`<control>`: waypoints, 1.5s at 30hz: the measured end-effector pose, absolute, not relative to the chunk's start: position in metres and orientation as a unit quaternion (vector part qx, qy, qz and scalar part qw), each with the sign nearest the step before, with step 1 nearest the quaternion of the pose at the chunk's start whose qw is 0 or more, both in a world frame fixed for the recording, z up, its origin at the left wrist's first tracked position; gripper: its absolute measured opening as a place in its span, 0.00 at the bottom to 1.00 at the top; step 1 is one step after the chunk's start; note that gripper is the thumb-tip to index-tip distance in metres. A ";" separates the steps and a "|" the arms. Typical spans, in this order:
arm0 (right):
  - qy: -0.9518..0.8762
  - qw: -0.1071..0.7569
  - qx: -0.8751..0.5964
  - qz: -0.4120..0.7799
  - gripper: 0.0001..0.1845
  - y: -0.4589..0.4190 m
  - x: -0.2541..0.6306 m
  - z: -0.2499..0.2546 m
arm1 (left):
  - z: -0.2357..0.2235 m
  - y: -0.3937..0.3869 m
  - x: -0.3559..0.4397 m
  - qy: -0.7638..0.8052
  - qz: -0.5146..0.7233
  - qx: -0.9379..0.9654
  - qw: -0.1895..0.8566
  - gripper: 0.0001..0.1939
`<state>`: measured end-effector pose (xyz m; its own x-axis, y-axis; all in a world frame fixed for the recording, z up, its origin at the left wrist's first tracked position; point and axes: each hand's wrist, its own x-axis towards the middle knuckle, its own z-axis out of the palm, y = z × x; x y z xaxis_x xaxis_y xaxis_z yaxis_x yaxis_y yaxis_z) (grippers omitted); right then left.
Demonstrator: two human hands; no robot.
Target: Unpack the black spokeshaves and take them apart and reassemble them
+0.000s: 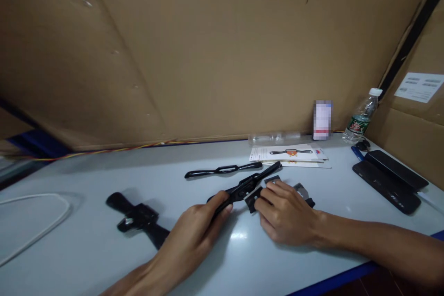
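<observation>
Evidently the left hand (194, 233) is wrapped round the near handle of a black tool (247, 186), thumb on top, probably so that the middle part stays bare and steady. The right hand (287, 215) pinches a dark plate (253, 200) by one end, which leaves its other end free just beside that middle part (whether they touch, I cannot tell). Behind the right fingers show another dark piece (272, 179) and a grey piece (302, 190), perhaps kept there for easy reach. A second tool (142, 217) lies beyond the left wrist, and a slim frame (227, 169) lies behind the held tool, both seemingly set aside to give the hands room. Farther back are leaflets (291, 152) and clear plastic (277, 138). The pale table (86, 259) is smooth and catches a glare; it carries a white cable (38, 195), a black case (385, 189) and a bottle (359, 122). A phone (322, 120) stands against the brown cardboard wall (225, 55).
</observation>
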<state>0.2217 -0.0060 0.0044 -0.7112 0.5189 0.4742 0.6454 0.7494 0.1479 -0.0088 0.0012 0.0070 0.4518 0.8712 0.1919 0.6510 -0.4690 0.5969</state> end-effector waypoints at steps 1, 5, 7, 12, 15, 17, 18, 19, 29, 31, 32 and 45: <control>-0.913 0.203 -0.323 -0.146 0.05 -0.006 0.223 0.005 | 0.010 0.001 -0.009 0.462 0.264 0.816 0.225 0.15; -0.910 0.213 -0.340 -0.107 0.04 -0.005 0.228 0.004 | 0.024 0.002 -0.012 0.474 0.329 0.791 0.200 0.17; -0.905 0.229 -0.347 -0.087 0.05 -0.003 0.230 0.002 | 0.030 0.010 -0.019 0.488 0.356 0.777 0.177 0.17; -0.900 0.259 -0.344 -0.066 0.08 -0.001 0.232 -0.003 | 0.037 0.056 -0.065 0.558 0.366 0.739 0.090 0.15; -0.901 0.271 -0.334 -0.065 0.09 0.000 0.232 -0.004 | 0.037 0.086 -0.100 0.608 0.271 0.745 0.053 0.13; -0.902 0.273 -0.329 -0.066 0.09 0.000 0.232 -0.003 | 0.033 0.100 -0.118 0.621 0.240 0.745 0.050 0.11; -0.902 0.273 -0.328 -0.066 0.09 0.000 0.232 -0.003 | 0.030 0.105 -0.124 0.623 0.230 0.746 0.053 0.10; -0.902 0.273 -0.329 -0.067 0.09 0.000 0.232 -0.002 | 0.027 0.108 -0.128 0.623 0.218 0.749 0.057 0.09; -0.900 0.268 -0.338 -0.070 0.08 0.005 0.236 -0.009 | 0.002 0.133 -0.152 0.654 0.193 0.731 0.010 0.13; -0.896 0.273 -0.347 -0.054 0.08 0.010 0.239 -0.010 | -0.003 0.137 -0.156 0.663 0.193 0.723 -0.003 0.13; -0.893 0.277 -0.352 -0.046 0.09 0.012 0.241 -0.009 | -0.006 0.138 -0.158 0.664 0.193 0.722 -0.008 0.13; -0.880 0.249 -0.405 -0.006 0.09 0.052 0.274 0.003 | 0.007 0.132 -0.171 0.620 0.232 0.749 -0.001 0.24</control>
<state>0.2736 0.0523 0.0027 -0.5484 0.7093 0.4429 0.7148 0.6725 -0.1919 -0.1708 0.1318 0.0069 0.1222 0.9289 0.3495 0.9300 -0.2302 0.2867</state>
